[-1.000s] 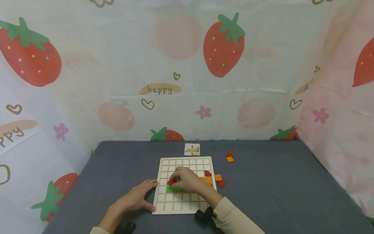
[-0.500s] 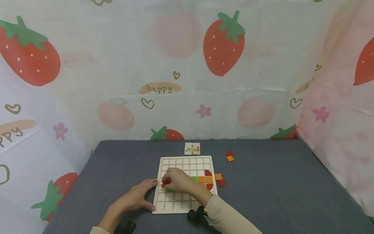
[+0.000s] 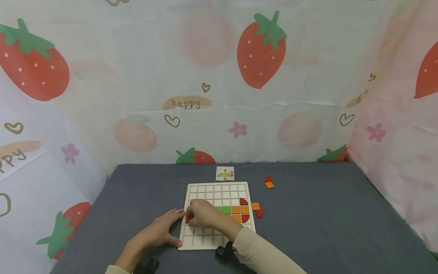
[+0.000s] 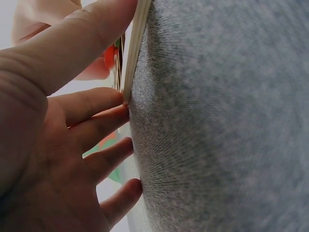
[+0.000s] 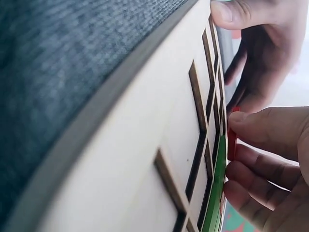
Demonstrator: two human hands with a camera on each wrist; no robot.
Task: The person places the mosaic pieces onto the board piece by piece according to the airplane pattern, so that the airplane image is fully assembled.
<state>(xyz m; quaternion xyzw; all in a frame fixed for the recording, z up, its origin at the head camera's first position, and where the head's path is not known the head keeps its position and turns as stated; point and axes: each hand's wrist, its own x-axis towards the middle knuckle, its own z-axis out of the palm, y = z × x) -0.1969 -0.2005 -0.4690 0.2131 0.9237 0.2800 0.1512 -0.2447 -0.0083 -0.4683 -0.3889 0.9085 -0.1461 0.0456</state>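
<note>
A wooden grid board point(image 3: 217, 189) lies on the grey table. At its left side my right hand point(image 3: 203, 213) pinches a red tile point(image 5: 232, 145) between thumb and fingers, low over the grid in the right wrist view. My left hand point(image 3: 157, 230) rests along the board's left edge, fingers and thumb spread and touching it. Green tiles point(image 3: 226, 209), orange tiles point(image 3: 240, 209) and red quarter-round tiles point(image 3: 245, 218) sit in grid cells on the right. My right hand hides part of the green row in the head view.
Just right of the board lie a loose orange tile point(image 3: 255, 206) and a red quarter-round tile point(image 3: 259, 214). Farther back are another red tile point(image 3: 268, 179) and orange tile point(image 3: 269, 185). A small pattern card point(image 3: 224, 173) lies behind the board.
My right hand has moved left across the board with the red tile, from above the green tiles to the left edge. My left hand has stayed in place.
</note>
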